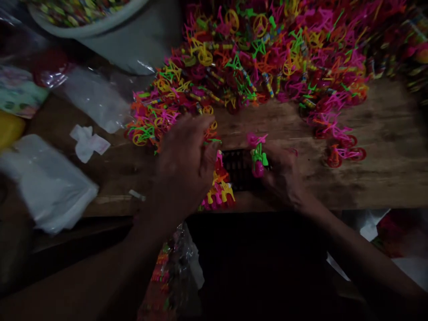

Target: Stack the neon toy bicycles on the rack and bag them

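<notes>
My right hand (284, 171) is closed on a small toy bicycle (258, 160), pink and green, seen nearly end-on above a black slotted tray (236, 169). My left hand (187, 156) is blurred, left of the tray, its thumb and forefinger near a small green piece; whether it grips that piece is unclear. At the tray's left end, partly under my left hand, stand yellow, pink and red plastic pieces (219, 189) packed in a row. Behind both hands lies a big heap of brightly coloured toy bicycles (247, 62).
A grey tub (133, 40) of small colourful pieces stands at the back left. Clear plastic bags (96, 98), a white bag (50, 183) and a paper scrap (88, 142) lie on the left. Loose toy bicycles (344, 153) spill rightward on the wooden table (384, 178).
</notes>
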The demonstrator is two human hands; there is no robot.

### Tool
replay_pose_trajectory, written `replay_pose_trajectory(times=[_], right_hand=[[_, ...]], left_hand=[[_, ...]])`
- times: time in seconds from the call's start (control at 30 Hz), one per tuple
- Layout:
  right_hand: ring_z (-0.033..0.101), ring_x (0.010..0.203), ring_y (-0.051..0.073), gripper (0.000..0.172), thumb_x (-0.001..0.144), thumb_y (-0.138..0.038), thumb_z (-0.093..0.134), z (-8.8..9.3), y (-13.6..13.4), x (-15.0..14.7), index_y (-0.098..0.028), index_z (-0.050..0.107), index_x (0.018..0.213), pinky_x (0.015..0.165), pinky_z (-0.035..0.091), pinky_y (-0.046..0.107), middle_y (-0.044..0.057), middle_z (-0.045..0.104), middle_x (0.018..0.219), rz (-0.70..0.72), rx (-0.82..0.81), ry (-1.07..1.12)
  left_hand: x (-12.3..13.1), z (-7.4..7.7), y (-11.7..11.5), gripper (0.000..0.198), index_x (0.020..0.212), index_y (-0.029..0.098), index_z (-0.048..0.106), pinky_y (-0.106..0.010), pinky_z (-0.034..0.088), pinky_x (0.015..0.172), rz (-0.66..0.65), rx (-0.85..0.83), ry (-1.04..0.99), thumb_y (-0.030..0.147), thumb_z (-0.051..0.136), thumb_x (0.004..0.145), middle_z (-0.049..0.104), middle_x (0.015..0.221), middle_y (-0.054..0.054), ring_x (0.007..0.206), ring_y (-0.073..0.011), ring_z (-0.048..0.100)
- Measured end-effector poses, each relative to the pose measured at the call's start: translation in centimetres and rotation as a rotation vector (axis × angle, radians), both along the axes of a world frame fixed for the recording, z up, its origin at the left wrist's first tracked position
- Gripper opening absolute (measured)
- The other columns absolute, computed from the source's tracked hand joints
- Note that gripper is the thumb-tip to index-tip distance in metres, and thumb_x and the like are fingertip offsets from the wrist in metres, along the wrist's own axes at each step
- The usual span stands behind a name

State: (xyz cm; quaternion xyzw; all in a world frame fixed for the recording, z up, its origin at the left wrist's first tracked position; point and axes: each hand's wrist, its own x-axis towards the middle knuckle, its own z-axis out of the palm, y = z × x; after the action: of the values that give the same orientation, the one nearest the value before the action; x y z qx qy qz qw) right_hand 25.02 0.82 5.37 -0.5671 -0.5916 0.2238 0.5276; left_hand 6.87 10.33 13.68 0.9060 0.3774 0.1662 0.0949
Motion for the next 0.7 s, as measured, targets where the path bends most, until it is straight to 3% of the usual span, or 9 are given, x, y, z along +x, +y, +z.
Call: replay_pose_trajectory(times=[0.17, 0.37, 0.7], right_hand=[[0.065, 0.083, 0.018, 0.019, 0.099, -0.019, 0.055, -0.7, 1.4, -1.6, -0.022, 0.072, 0.093, 0.081, 0.051, 0.032, 0.002, 0.072, 0.085, 0.035, -0.132, -0.007], [0.063, 0.091, 0.021, 0.020, 0.098, -0.016, 0.052, -1.6, 3.0, -2.3, -0.020, 0.071, 0.090, 0.089, 0.049, 0.036, 0.005, 0.072, 0.089, 0.009, -0.227, -0.266], [0.065, 0.093, 0.020, 0.024, 0.101, -0.014, 0.046, -1.8, 3.7, -3.0, -0.019, 0.070, 0.100, 0.085, 0.048, 0.031, 0.006, 0.074, 0.098, 0.044, -0.279, -0.503]], left_hand=[[-0.2, -2.5, 1.1, 0.039, 0.122, 0.028, 0.068, -0.052, 0.050, 0.113, -0.048, -0.047, 0.113, 0.025, 0.035, 0.103, 0.075, 0.126, -0.005, 0.123, -0.0270, 0.067], [-0.1, -2.4, 0.9, 0.036, 0.119, 0.017, 0.069, -0.050, 0.049, 0.112, -0.062, -0.012, 0.058, 0.020, 0.039, 0.100, 0.076, 0.120, -0.009, 0.120, -0.0282, 0.068], [-0.2, -2.8, 1.0, 0.039, 0.124, 0.020, 0.067, -0.047, 0.043, 0.118, -0.008, -0.069, 0.080, 0.023, 0.037, 0.100, 0.073, 0.129, -0.008, 0.128, -0.0265, 0.064]])
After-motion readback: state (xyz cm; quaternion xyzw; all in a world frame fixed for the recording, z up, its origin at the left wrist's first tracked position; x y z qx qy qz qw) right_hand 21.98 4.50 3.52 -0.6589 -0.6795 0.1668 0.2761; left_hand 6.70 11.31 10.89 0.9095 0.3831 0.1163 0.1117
